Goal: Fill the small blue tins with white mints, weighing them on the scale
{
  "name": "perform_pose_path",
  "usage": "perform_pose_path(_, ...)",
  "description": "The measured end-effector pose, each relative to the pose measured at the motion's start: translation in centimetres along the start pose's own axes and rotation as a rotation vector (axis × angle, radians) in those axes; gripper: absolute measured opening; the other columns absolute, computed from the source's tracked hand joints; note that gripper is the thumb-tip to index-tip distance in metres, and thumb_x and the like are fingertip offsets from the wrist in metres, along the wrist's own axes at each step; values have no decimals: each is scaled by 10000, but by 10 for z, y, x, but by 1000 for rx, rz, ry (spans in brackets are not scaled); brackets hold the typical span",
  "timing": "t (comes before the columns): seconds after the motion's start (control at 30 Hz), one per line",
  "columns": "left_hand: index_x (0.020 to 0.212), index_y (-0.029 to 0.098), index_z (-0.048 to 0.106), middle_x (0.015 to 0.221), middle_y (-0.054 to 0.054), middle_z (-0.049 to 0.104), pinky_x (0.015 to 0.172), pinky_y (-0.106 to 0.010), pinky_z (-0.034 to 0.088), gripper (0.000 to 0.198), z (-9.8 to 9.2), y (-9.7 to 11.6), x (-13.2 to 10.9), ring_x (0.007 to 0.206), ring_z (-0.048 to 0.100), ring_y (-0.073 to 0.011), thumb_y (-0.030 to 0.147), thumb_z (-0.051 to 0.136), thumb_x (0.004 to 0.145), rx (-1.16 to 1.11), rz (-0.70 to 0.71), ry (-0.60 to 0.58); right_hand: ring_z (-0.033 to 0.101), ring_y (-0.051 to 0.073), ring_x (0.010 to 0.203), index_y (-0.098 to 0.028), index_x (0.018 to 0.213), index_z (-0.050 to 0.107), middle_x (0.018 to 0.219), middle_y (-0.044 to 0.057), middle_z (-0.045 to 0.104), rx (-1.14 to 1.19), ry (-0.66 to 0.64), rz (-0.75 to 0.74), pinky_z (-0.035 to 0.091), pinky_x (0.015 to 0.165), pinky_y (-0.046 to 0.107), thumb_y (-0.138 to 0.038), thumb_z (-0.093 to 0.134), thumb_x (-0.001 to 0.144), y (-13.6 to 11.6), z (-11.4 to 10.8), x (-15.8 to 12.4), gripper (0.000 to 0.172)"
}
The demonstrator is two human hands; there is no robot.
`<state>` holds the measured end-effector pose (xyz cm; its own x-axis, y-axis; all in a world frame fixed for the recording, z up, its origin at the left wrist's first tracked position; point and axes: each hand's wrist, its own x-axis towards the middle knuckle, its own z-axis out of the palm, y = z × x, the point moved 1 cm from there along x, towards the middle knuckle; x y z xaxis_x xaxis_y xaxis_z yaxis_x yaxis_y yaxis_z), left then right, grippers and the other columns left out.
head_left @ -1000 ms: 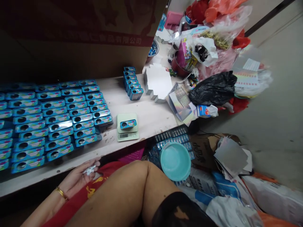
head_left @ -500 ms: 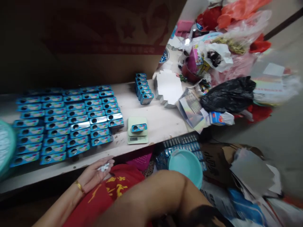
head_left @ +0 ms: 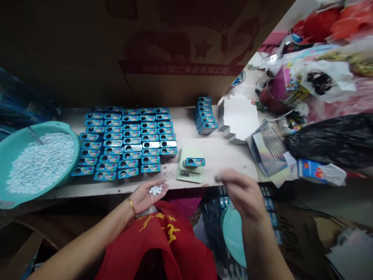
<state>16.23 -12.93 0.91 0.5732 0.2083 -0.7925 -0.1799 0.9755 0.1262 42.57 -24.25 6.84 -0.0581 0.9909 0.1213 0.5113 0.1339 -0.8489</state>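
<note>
Vs the earlier frame: view has swung left, the teal plastic basin (head_left: 17, 151) is now fully in view at the bench's (head_left: 221, 163) left end, heaped with white tablets (head_left: 40, 163), and the right hand (head_left: 241, 190) has come into shot. Left hand (head_left: 147, 198) unchanged: palm up, fingers apart, small pile of tablets (head_left: 155, 190) lying loose on the palm, just off the bench edge. Right hand is blurred above the bench front edge, fingertips (head_left: 218, 178) pinched together; can't tell if they hold anything. Blue tins (head_left: 125, 142) sit in rows beside the basin; one tin (head_left: 194, 162) sits on the digital scale (head_left: 189, 165), a short stack of tins (head_left: 205, 114) beyond. Cardboard box (head_left: 180, 50) behind has a red band (head_left: 177, 69) with Chinese print ending 食品有限公司. Red garment (head_left: 163, 233) has yellow characters, unreadable.
</note>
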Motion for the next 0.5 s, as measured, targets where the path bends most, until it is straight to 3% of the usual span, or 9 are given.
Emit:
perform_pose_path(0.1, 962, 44, 561, 886, -148, 633, 775, -310, 459, 272, 1, 1, 4, 826, 598, -192, 200, 499, 747, -11, -3, -22, 430, 234, 1080, -236, 1195, 368, 1196, 92, 442, 30, 311, 296, 420, 810, 436, -388, 538, 684, 67, 3, 26, 560)
perform_pose_path(0.17, 960, 46, 559, 884, -148, 632, 777, -313, 455, 286, 4, 2, 8, 843, 593, -199, 233, 498, 753, -19, 3, -43, 410, 221, 1094, -207, 1185, 375, 1211, 89, 428, 53, 309, 367, 393, 851, 407, -323, 595, 626, 100, 17, 39, 611)
perform_pose_path(0.23, 960, 50, 559, 886, -145, 629, 771, -313, 454, 294, 9, 4, 13, 854, 589, -206, 252, 498, 754, -25, 22, -59, 463, 204, 1021, -177, 1114, 446, 1116, 80, 505, 62, 234, 365, 390, 852, 380, -268, 573, 635, 117, 34, 45, 504)
perform_pose_path(0.33, 932, 48, 563, 860, -145, 626, 739, -307, 460, 281, 17, 5, 25, 822, 595, -200, 257, 488, 759, -39, 57, -63, 516, 187, 890, -165, 1031, 502, 951, 58, 567, -15, 202, 302, 419, 799, 367, -210, 487, 694, 107, 47, 49, 340)
perform_pose_path(0.5, 845, 64, 570, 740, -114, 623, 690, -297, 463, 258, 32, 9, 46, 717, 598, -171, 282, 451, 774, -93, 98, -73, 438, 219, 996, -221, 1136, 466, 1051, 69, 510, -467, 124, 18, 381, 864, 400, -142, 459, 738, 28, 49, 54, 406)
